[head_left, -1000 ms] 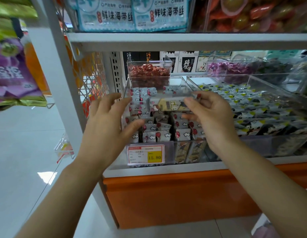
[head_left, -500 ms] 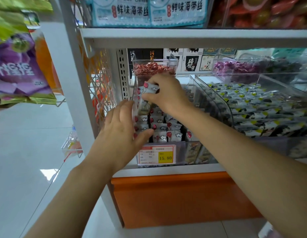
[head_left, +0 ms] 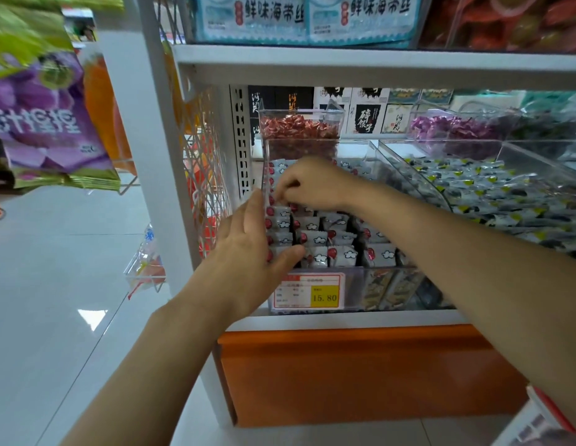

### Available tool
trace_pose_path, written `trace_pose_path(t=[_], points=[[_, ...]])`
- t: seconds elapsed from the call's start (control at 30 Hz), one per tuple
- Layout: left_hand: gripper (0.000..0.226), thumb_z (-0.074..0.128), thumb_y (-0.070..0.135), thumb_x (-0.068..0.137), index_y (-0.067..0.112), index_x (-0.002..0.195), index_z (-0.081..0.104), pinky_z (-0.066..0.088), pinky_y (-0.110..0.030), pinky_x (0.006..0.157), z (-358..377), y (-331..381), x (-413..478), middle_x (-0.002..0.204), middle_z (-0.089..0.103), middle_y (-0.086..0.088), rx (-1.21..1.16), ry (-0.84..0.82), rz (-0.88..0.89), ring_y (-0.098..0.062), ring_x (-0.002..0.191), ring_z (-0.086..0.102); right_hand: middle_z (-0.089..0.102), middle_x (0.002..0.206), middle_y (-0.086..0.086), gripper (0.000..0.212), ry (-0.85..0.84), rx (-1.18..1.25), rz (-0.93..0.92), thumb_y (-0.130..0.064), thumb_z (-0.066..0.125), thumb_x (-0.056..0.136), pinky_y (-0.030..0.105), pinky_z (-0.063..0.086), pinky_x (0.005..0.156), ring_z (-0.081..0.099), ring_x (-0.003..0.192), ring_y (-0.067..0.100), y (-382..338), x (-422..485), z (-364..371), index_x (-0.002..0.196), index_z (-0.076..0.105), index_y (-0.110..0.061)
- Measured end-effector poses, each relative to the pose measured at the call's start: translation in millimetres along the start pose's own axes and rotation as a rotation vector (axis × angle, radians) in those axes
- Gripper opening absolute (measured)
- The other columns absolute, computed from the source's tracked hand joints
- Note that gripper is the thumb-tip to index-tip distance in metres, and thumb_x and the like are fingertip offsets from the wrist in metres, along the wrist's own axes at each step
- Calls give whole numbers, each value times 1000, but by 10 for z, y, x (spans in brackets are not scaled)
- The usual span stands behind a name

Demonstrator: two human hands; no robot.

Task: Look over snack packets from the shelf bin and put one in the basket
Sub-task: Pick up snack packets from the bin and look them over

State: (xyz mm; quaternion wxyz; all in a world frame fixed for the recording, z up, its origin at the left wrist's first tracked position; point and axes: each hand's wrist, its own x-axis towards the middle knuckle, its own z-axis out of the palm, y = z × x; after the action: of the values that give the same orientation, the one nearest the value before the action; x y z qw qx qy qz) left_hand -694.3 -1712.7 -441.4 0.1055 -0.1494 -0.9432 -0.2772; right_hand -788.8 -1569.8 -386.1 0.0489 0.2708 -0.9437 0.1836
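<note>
Where the bins are sitting: a white shelf unit (head_left: pixel 376 64) is filling most of the view, with an orange base panel (head_left: pixel 360 375) running under its lower board.
Floor: pale glossy tiles (head_left: pixel 54 300) are stretching away to the left.
Hanging stock: a purple bag (head_left: pixel 45 123) is dangling at the far left, well apart from both hands.
Neighbouring bin: a wide clear bin (head_left: pixel 415 181) of dark, yellow-tipped packets is sitting on the right part of the lower board.
Shelf bin: the clear shelf bin (head_left: pixel 392 284) is standing at the left end of that board, just beside its neighbour, with a smaller tub (head_left: pixel 299 130) of red-wrapped sweets behind it.
Left hand: the left hand (head_left: pixel 248 255) is pressing flat against the bin's front left corner, fingers straight along the outside of the left wall and the thumb (head_left: pixel 289 254) lying over the foremost packets; it is gripping nothing.
Right hand: the right hand (head_left: pixel 312 185) is reaching in from above, knuckles up, fingers curling down into the left-hand row; whether they are pinching a packet is hidden by the hand itself.
Price label: a red-framed price label (head_left: pixel 307 291) reading 15.80 is sticking to the front wall, just below the left thumb.
Snack packets: white snack packets (head_left: pixel 341 255) marked with a red spot and a cloud are lying in rows inside the shelf bin, the front rows showing below the right fingertips and just right of the left thumb.
</note>
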Motion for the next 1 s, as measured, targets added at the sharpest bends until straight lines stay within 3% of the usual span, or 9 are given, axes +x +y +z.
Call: trace_pose_path(t=[0.13, 0.23, 0.33, 0.47, 0.6, 0.67, 0.73, 0.83, 1.0], points=[[91, 43, 59, 83, 22, 148, -9, 11, -36, 113, 1, -15, 7, 157, 8, -1, -15, 3, 0, -17, 142, 6, 71, 100, 1, 17, 188, 9, 14, -9, 59, 88, 27, 47, 83, 58, 88, 9, 81, 196, -35, 97, 72, -10], [93, 42, 63, 80, 23, 148, -7, 10, -35, 112, 2, -4, 10, 157, 9, -1, -40, -1, -1, -16, 142, 5, 58, 79, -14, 8, 130, -187, 25, -29, 69, 81, 35, 36, 86, 43, 100, 16, 79, 292, 83, 79, 69, -21], [99, 33, 71, 70, 23, 148, -4, 13, -35, 112, -8, 4, 0, 156, 12, -1, -72, 7, 5, -17, 142, 8, 55, 89, -6, 12, 80, -260, 47, -27, 73, 78, 39, 39, 93, 44, 102, 18, 49, 343, 177, 73, 62, -27], [86, 44, 57, 83, 22, 149, 1, 14, -35, 112, -17, -5, 5, 155, 15, -3, -88, 74, 14, -19, 142, 11, 63, 91, 2, 8, 305, 154, 27, -13, 62, 87, 26, 48, 80, 53, 82, 9, -48, 200, -73, 89, 63, -6], [72, 50, 43, 89, 17, 147, 17, 13, -27, 108, -76, 65, 5, 152, 24, -3, -56, 298, 56, -17, 139, 18, 53, 84, -8, 20, 665, 473, 60, -8, 56, 90, 20, 52, 64, 60, 79, 10, -97, -333, -280, 76, 49, -19], [61, 52, 36, 90, 15, 143, 30, 29, -31, 109, -100, 120, -2, 143, 35, -4, -79, 420, 100, -19, 130, 34, 56, 87, -3, 21, 762, 627, 109, -7, 55, 92, 16, 51, 51, 64, 66, 5, -84, -661, -260, 77, 47, -20], [54, 51, 35, 90, 17, 139, 37, 45, -19, 92, -112, 198, -21, 127, 42, 1, -155, 454, 114, -8, 110, 50, 61, 86, 3, 16, 769, 835, 189, -8, 53, 93, 20, 53, 50, 64, 58, 5, -48, -976, -196, 80, 50, -16], [58, 46, 49, 85, 22, 136, 42, 46, -12, 64, -90, 309, -64, 111, 52, 11, -346, 350, 58, 0, 86, 56, 67, 70, -2, 13, 679, 1205, 286, -7, 52, 93, 23, 54, 51, 63, 56, 11, -7, -1321, -73, 80, 53, -8], [26, 50, 32, 91, 20, 109, 63, 49, -14, 53, -25, 375, -98, 81, 68, 0, -664, 213, -17, -5, 66, 64, 68, 64, 3, 15, 571, 1493, 364, -7, 53, 90, 23, 53, 49, 64, 55, 15, 37, -1468, 47, 77, 60, -7]])
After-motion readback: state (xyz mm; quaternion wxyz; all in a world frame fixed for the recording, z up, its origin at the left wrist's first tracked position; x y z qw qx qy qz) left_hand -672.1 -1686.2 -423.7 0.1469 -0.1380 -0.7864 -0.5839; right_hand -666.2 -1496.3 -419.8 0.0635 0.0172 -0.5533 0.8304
